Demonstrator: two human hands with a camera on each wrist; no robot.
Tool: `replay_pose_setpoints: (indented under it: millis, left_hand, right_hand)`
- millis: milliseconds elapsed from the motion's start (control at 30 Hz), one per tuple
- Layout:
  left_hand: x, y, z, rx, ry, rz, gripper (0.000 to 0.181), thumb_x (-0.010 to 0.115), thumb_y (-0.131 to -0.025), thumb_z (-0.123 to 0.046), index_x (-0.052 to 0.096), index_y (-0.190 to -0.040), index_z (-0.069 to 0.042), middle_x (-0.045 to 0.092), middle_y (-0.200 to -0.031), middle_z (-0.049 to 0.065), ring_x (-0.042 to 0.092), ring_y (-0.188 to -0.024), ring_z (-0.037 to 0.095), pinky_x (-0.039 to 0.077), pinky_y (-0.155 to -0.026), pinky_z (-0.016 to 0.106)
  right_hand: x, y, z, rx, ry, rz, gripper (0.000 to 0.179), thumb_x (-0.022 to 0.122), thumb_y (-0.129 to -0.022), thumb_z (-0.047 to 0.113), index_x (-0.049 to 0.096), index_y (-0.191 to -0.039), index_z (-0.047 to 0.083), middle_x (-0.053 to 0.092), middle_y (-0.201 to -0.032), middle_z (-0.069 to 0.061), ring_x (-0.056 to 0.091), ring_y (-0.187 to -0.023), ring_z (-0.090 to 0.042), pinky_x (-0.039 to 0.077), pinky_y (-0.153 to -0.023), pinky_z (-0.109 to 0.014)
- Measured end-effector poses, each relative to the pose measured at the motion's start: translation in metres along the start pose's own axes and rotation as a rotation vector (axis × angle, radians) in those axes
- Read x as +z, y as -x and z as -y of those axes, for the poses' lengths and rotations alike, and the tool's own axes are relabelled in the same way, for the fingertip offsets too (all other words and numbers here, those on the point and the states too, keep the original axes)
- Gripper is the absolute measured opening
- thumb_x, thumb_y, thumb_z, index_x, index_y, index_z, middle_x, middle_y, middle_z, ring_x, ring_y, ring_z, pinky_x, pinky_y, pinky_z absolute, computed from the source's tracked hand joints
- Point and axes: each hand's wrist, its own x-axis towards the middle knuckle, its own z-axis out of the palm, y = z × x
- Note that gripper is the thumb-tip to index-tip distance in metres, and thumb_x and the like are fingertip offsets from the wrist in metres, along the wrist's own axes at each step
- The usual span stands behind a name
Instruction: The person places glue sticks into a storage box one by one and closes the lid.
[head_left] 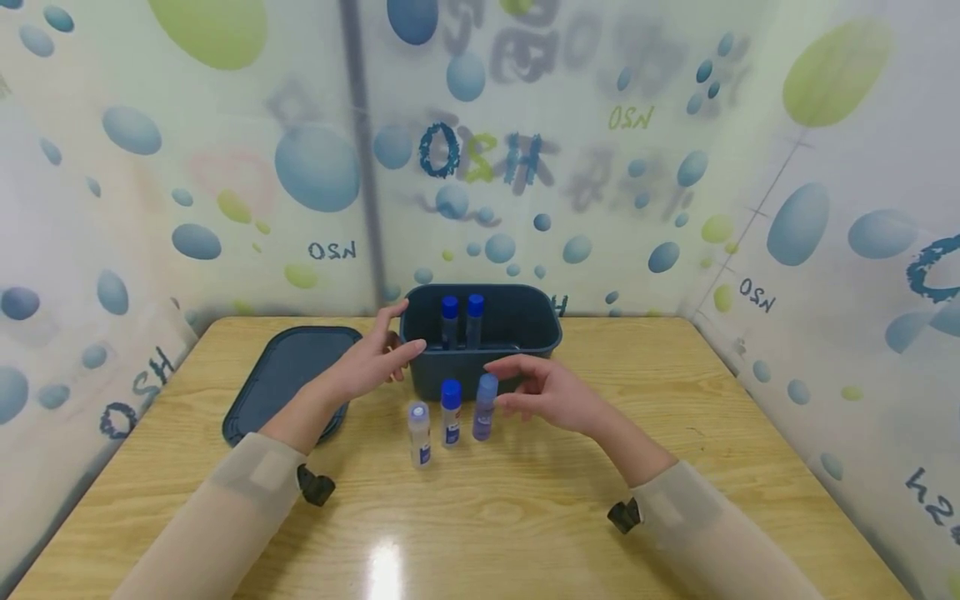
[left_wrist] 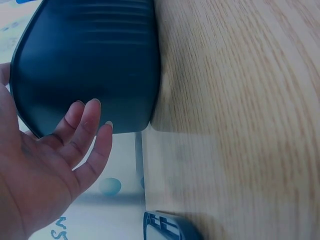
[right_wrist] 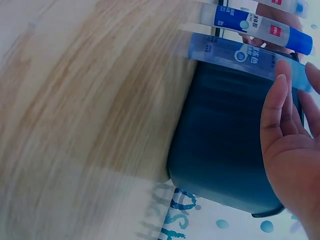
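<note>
Centre frame: oblong dark-blue plastic bin (head_left: 467, 364) is being touched by left hand (head_left: 375, 360), translucent-blue plastic tube (head_left: 484, 410) flanked by right hand (head_left: 547, 392), grips spread.

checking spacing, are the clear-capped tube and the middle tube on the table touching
Apart: the head view shows a strip of tabletop between the clear-capped tube and the middle tube.

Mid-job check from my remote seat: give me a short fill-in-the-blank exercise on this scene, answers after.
1. Inside the bin, ____ tubes with dark blue caps are visible.
2. In the head view, the lid lies to the ____ of the bin.
3. Of the three front tubes, the one nearest the right hand is the ____ in the head view.

Missing words: two; left; rightmost.
</note>
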Motion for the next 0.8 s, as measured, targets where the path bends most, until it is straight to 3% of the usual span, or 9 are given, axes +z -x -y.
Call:
replay_pose_setpoints:
  millis: [300, 567, 800]
  left_hand:
    - [0.000, 0.000, 0.000, 0.007, 0.027, 0.007, 0.089, 0.058, -0.113, -0.051, 0.001, -0.177, -0.029, 0.067, -0.109, 0.021, 0.069, -0.090, 0.043, 0.057, -0.083, 0.044]
    - [0.000, 0.000, 0.000, 0.006, 0.026, 0.005, 0.089, 0.058, -0.113, -0.051, 0.001, -0.177, -0.030, 0.067, -0.109, 0.022, 0.068, -0.090, 0.044, 0.057, -0.084, 0.046]
    - [-0.001, 0.000, 0.001, 0.005, 0.037, 0.006, 0.088, 0.057, -0.113, -0.051, 0.000, -0.177, -0.032, 0.067, -0.111, 0.023, 0.069, -0.090, 0.043, 0.057, -0.084, 0.045]
  right_hand:
    - [0.008, -0.004, -0.006, 0.011, -0.014, -0.010, 0.046, 0.077, -0.105, 0.020, 0.067, -0.150, 0.014, 0.072, -0.134, -0.013, 0.074, -0.099, -0.052, 0.064, -0.080, -0.057]
    - [0.011, -0.005, -0.008, 0.003, -0.034, -0.025, 0.044, 0.077, -0.105, 0.019, 0.067, -0.148, 0.014, 0.072, -0.132, -0.015, 0.075, -0.097, -0.050, 0.065, -0.077, -0.046]
    - [0.013, -0.005, -0.006, 0.000, -0.025, -0.050, 0.040, 0.077, -0.105, 0.018, 0.069, -0.144, 0.014, 0.072, -0.129, -0.016, 0.075, -0.094, -0.048, 0.065, -0.076, -0.045]
